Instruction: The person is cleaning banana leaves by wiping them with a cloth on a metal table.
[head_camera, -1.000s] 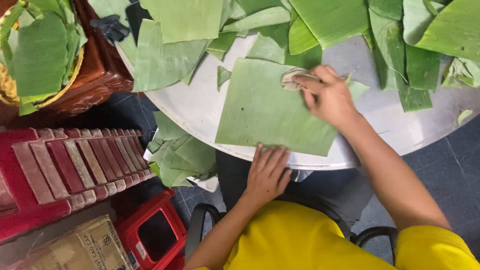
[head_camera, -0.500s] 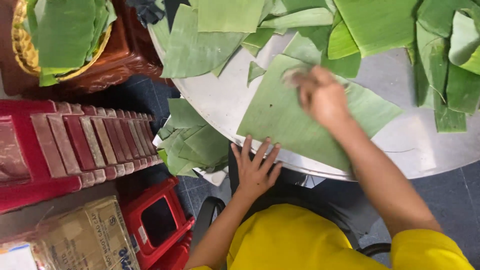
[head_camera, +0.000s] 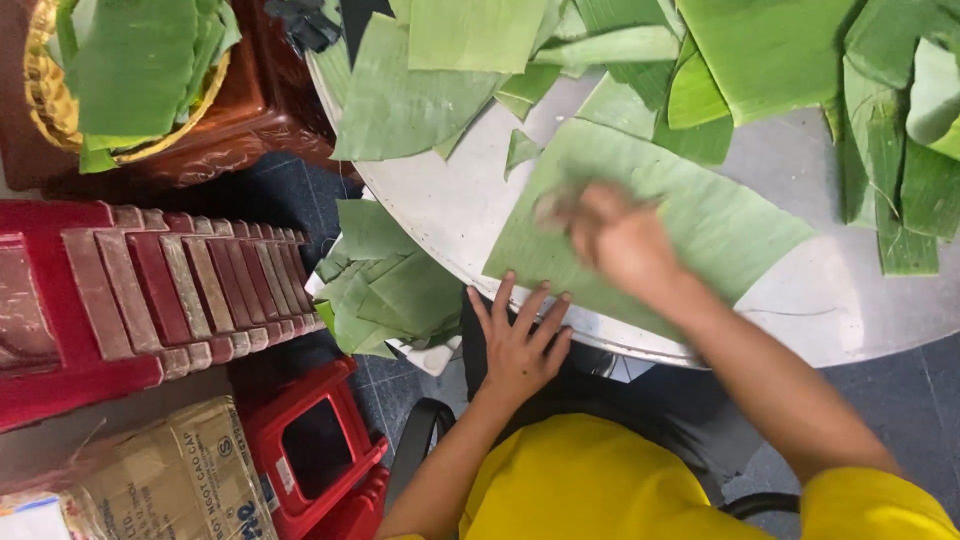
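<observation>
A large banana leaf (head_camera: 720, 220) lies flat on the round grey table (head_camera: 850, 300), reaching its near edge. My left hand (head_camera: 520, 345) rests at the leaf's near edge by the table rim, with its fingers spread. My right hand (head_camera: 625, 245) is on the leaf's left part, blurred by motion. It is closed on a small pale cloth (head_camera: 555, 207) that presses against the leaf's surface.
Several cut banana leaves (head_camera: 450, 60) cover the far side of the table. A basket of leaves (head_camera: 130, 70) sits on a wooden stand (head_camera: 260, 110) at the left. Below are stacked red stools (head_camera: 150, 290), a red stool (head_camera: 310, 450), a cardboard box (head_camera: 170, 480) and a leaf pile (head_camera: 390, 290).
My right hand has moved with the cloth across the leaf, from its far right part toward its left end. My left hand stays pressed at the near edge.
</observation>
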